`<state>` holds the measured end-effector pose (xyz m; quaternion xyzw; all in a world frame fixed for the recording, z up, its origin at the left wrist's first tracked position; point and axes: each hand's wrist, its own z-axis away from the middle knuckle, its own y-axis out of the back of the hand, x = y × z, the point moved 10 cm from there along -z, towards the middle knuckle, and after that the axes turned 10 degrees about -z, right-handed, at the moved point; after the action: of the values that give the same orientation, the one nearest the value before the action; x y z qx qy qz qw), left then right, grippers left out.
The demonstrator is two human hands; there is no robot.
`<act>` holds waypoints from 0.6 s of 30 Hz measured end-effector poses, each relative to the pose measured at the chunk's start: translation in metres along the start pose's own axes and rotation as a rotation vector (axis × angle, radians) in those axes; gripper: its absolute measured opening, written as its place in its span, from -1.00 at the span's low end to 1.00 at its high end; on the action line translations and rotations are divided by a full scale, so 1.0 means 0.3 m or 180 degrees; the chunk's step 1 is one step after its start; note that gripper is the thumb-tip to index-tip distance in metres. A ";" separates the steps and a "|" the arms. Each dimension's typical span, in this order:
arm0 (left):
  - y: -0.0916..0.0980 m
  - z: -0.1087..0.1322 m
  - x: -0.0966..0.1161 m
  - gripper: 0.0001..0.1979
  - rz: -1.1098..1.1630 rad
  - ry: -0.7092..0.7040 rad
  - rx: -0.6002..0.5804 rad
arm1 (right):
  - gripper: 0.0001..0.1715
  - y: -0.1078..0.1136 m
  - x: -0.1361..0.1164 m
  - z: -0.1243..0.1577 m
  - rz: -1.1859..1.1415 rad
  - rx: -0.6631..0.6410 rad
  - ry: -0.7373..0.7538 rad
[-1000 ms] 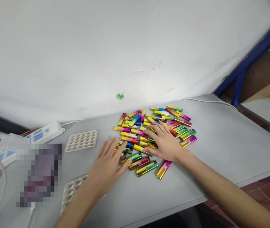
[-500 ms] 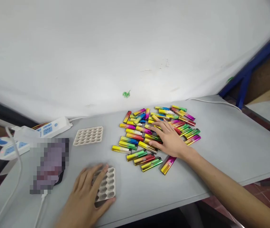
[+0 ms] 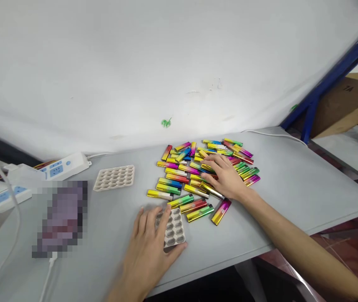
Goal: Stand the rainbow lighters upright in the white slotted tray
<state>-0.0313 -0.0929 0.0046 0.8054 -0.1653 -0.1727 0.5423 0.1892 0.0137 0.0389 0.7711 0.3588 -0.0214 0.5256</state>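
My left hand [image 3: 150, 241] grips a small pale moulded tray [image 3: 175, 228] with rows of oval pockets, thumb at its near edge and fingers over its far left part. Visible pockets hold nothing; the rest are hidden under the fingers. My right hand [image 3: 226, 176] rests on the right part of a loose spread of lighters [image 3: 172, 183], shiny yellow fading to red, green, blue, purple or silver. Its thumb and fingers are apart, with a lighter end showing between them. One gold-silver lighter [image 3: 212, 191] lies tilted just under this hand. The tray's far right corner is close to the nearest lighters.
A second pocketed tray [image 3: 114, 178] lies at the left back. Farther left are a blurred-out phone-like object [image 3: 62, 218] on a white cable and power strips [image 3: 68, 165]. A white wall [image 3: 119, 84] backs the grey table [image 3: 307, 188]. Cardboard boxes [image 3: 339, 100] stand beyond a blue frame.
My left hand has slid the tray right, up to the near lighters. My right hand has drawn its fingers in slightly, and a gold-silver lighter now lies tilted beneath it. The view has shifted slightly.
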 end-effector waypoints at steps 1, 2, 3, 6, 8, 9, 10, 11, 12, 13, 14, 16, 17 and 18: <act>0.009 0.002 -0.002 -0.18 0.0028 0.0007 0.0061 | -0.56 0.001 0.002 0.000 -0.0010 0.0013 0.0000; 0.022 0.006 -0.004 -0.22 0.0077 0.0012 0.0140 | -0.57 0.002 0.003 0.000 -0.0024 0.0028 0.0002; 0.037 0.011 -0.006 -0.28 0.0144 0.0010 0.0241 | -0.58 0.003 0.002 -0.001 -0.0039 0.0044 0.0012; 0.087 0.037 -0.025 -0.44 0.0369 0.0060 0.0560 | -0.64 0.018 -0.012 0.002 -0.0107 0.0154 0.0099; 0.101 0.061 -0.052 -0.48 0.0433 0.0165 0.0645 | -0.70 0.037 -0.033 0.015 -0.0156 0.0282 0.0162; 0.098 0.073 -0.070 -0.48 0.0439 0.0235 0.0604 | -0.73 0.047 -0.049 0.027 -0.0181 0.0350 0.0197; 0.089 0.085 -0.091 -0.47 0.0438 0.0323 0.0514 | -0.76 0.056 -0.068 0.044 -0.0202 0.0404 0.0239; 0.074 0.098 -0.114 -0.45 0.0442 0.0414 0.0378 | -0.79 0.061 -0.091 0.066 -0.0221 0.0435 0.0289; 0.054 0.111 -0.135 -0.42 0.0463 0.0496 0.0205 | -0.82 0.064 -0.117 0.092 -0.0234 0.0455 0.0339; 0.036 0.124 -0.154 -0.39 0.0487 0.0561 0.0050 | -0.84 0.064 -0.142 0.121 -0.0237 0.0460 0.0373; 0.020 0.136 -0.170 -0.35 0.0500 0.0605 -0.0086 | -0.86 0.059 -0.167 0.152 -0.0228 0.0444 0.0387; -0.001 0.156 -0.189 -0.28 0.0502 0.0633 -0.0259 | -0.86 0.039 -0.205 0.212 -0.0169 0.0344 0.0334; -0.009 0.163 -0.194 -0.25 0.0492 0.0631 -0.0315 | -0.82 0.025 -0.218 0.239 -0.0122 0.0268 0.0282; -0.014 0.168 -0.195 -0.23 0.0479 0.0619 -0.0351 | -0.77 0.010 -0.227 0.262 -0.0067 0.0186 0.0218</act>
<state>-0.1058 -0.1060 -0.0114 0.7727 -0.1622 -0.0616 0.6106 0.1676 -0.0878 0.0340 0.7826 0.3839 -0.0109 0.4900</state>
